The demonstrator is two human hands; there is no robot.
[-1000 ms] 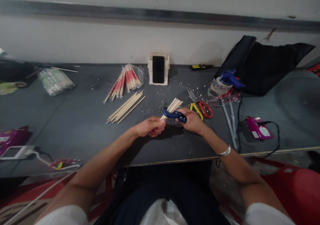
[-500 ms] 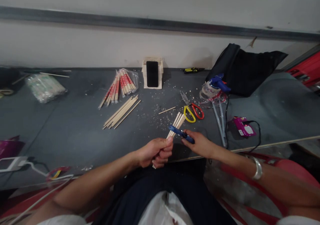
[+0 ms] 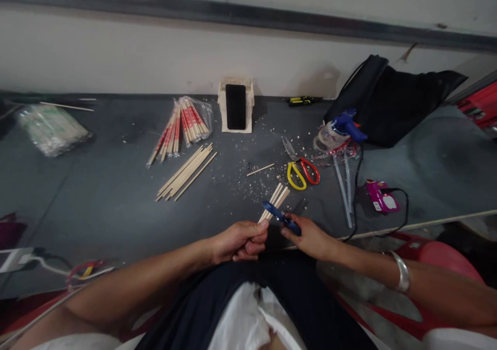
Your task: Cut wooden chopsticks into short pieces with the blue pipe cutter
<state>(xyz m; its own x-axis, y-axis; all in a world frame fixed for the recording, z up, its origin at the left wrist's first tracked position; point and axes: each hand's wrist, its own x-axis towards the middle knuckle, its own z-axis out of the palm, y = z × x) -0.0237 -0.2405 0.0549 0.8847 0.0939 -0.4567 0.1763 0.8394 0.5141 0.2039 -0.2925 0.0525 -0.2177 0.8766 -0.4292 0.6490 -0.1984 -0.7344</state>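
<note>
My left hand point(image 3: 243, 241) is closed around the lower part of several thin wooden sticks point(image 3: 278, 197), which look like chopsticks. Their upper ends slant up and to the right past my thumb. In my right hand point(image 3: 310, 236) is a blue hand tool point(image 3: 276, 212), probably pliers or cutters; its far end lies across the sticks, just above my left thumb. Whether its jaws grip them I cannot tell. Just beyond the sticks lie scissors point(image 3: 297, 176) with one yellow and one red handle. A single short stick point(image 3: 260, 170) rests among pale crumbs on the grey table point(image 3: 116, 194).
Loose sticks point(image 3: 185, 173) lie left of centre, below red-wrapped chopsticks point(image 3: 182, 125). A phone point(image 3: 235, 106) leans on a stand at the back. On the right are a blue glue gun point(image 3: 347, 126), clear glue sticks point(image 3: 344, 192), a purple box point(image 3: 382, 197) and a black bag point(image 3: 396, 101).
My view has tilted down slightly. Both hands keep hold of the sticks and the blue tool, with little visible shift between them.
</note>
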